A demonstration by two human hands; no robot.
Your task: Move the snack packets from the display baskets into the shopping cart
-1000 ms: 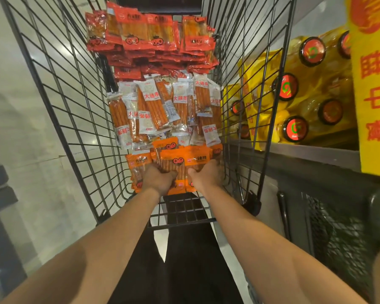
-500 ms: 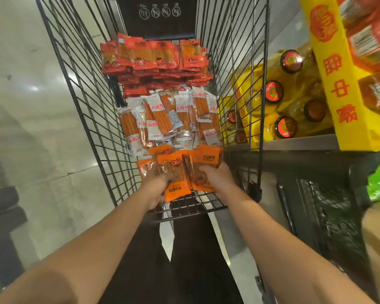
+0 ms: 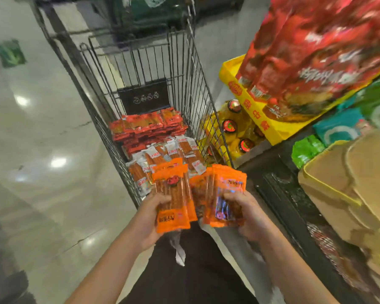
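Observation:
My left hand [image 3: 150, 218] grips a small stack of orange snack packets [image 3: 173, 196] held upright above the near end of the wire shopping cart [image 3: 110, 119]. My right hand [image 3: 248, 216] grips a second bunch of orange packets [image 3: 226, 194] just right of the first. Both bunches sit in front of my body, over the cart's near edge. Inside the cart lie red packets [image 3: 147, 126] at the far end and clear-wrapped stick snacks [image 3: 173, 152] in the middle.
To the right stands a dark display shelf with yellow oil bottles [image 3: 235, 132], a yellow tray [image 3: 257, 115] of red bags [image 3: 316, 51], green packets [image 3: 305, 150] and cardboard boxes [image 3: 349, 178]. Glossy floor [image 3: 42, 150] stretches left of the cart.
Both hands have lifted the orange packets up out of the cart bottom and split them into two bunches. The view has pulled back and up, showing the whole cart.

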